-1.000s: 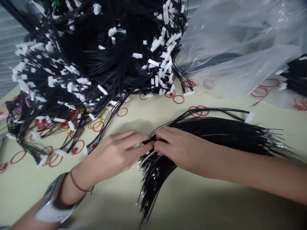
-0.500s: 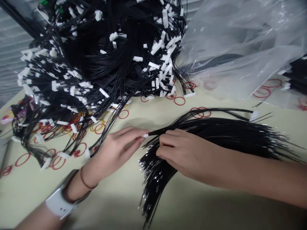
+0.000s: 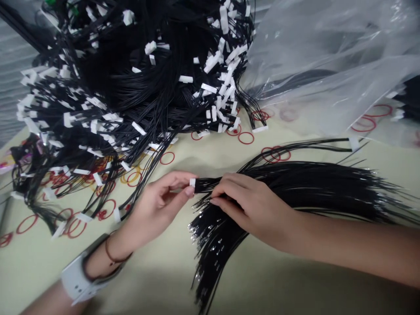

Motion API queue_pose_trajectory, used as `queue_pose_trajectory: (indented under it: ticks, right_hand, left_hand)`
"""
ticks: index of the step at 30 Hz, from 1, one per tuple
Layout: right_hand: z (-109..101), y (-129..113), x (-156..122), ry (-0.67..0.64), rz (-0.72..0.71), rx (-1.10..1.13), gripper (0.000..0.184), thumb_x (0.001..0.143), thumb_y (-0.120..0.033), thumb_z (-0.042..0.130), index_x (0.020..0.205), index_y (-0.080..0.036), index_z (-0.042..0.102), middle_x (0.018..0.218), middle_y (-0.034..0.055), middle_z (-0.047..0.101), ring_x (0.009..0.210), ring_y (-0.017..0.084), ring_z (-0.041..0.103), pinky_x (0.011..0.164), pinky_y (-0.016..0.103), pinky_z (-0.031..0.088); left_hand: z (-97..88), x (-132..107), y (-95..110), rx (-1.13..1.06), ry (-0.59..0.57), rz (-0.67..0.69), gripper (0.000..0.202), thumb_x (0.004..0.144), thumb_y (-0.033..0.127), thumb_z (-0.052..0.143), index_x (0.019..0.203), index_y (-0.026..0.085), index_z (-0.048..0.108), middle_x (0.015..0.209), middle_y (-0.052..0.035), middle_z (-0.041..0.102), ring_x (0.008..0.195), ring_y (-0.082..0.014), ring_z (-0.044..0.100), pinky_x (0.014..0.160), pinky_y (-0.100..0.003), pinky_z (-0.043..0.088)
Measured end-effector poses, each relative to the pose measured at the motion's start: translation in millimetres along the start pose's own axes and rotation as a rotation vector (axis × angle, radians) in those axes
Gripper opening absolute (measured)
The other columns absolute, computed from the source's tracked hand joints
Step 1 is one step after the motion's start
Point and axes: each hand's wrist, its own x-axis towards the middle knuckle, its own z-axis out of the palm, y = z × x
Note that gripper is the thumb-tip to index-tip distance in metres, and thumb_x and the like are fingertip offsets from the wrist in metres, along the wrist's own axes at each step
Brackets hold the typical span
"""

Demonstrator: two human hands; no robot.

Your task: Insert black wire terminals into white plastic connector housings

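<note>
My left hand pinches a small white connector between thumb and fingers. Several black wires run out of its right side and pass behind my other hand. At their far end another white connector lies at the right. My right hand has its thumb and fingertips pressed together at the wires' left ends, just right of the held connector. Shiny metal tips show by its fingertips; it seems to pinch a black wire. Beneath it spreads a thick bundle of loose black wires with bare metal terminals at both ends.
A large heap of black wire harnesses with white connectors fills the back left. Red rubber bands are scattered on the pale table. A clear plastic bag lies at the back right.
My left hand has turned the connector so that its broad side shows, with the wires fanned flat. My right hand's fingertips have shifted slightly left, down to the loose wires' metal tips.
</note>
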Motion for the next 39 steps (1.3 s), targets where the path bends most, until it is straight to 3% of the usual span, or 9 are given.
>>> queue_pose_trajectory:
  ticks: [4,11,20,29,39]
  right_hand:
    - [-1,2,2,0.062,0.059,0.016,0.012,0.086,-0.02,0.043,0.081,-0.014,0.053,0.079,0.0012,0.055,0.07,0.009,0.048,0.064,0.021,0.038]
    - [-3,7,5,0.08,0.178,0.071,0.011,0.084,-0.02,0.047,0.077,-0.016,0.053,0.072,-0.0025,0.054,0.061,0.006,0.046,0.057,0.019,0.034]
    - [2,10,5,0.104,0.172,0.07,0.011,0.082,-0.018,0.049,0.074,-0.016,0.055,0.069,-0.0033,0.055,0.059,0.005,0.046,0.055,0.018,0.033]
    - [1,9,2,0.082,0.163,0.082,0.012,0.081,-0.019,0.049,0.073,-0.016,0.058,0.068,-0.003,0.057,0.06,0.006,0.048,0.057,0.019,0.034]
    - [2,9,2,0.047,0.11,0.052,0.013,0.081,-0.02,0.051,0.071,-0.016,0.057,0.064,-0.0044,0.056,0.06,0.006,0.046,0.06,0.02,0.033]
  left_hand:
    - [1.2,3,3,-0.167,-0.066,-0.095,0.018,0.082,0.015,0.053,0.099,0.018,0.057,0.078,-0.0009,0.064,0.067,-0.0104,0.061,0.064,-0.021,0.054]
    - [-1.0,4,-3,-0.134,-0.115,-0.121,0.023,0.081,0.017,0.055,0.104,0.02,0.058,0.077,-0.0014,0.064,0.068,-0.0118,0.06,0.063,-0.022,0.054]
    - [-1.1,4,-6,-0.159,-0.128,-0.146,0.024,0.077,0.014,0.06,0.099,0.022,0.062,0.073,0.0001,0.065,0.066,-0.01,0.062,0.058,-0.015,0.052]
    - [-1.0,4,-8,-0.153,-0.113,-0.138,0.026,0.076,0.012,0.061,0.1,0.021,0.063,0.069,0.0001,0.064,0.063,-0.0108,0.062,0.055,-0.018,0.052]
    - [-0.3,4,-8,-0.164,-0.098,-0.125,0.028,0.075,0.01,0.061,0.1,0.023,0.064,0.068,0.0022,0.064,0.06,-0.0067,0.059,0.054,-0.012,0.049]
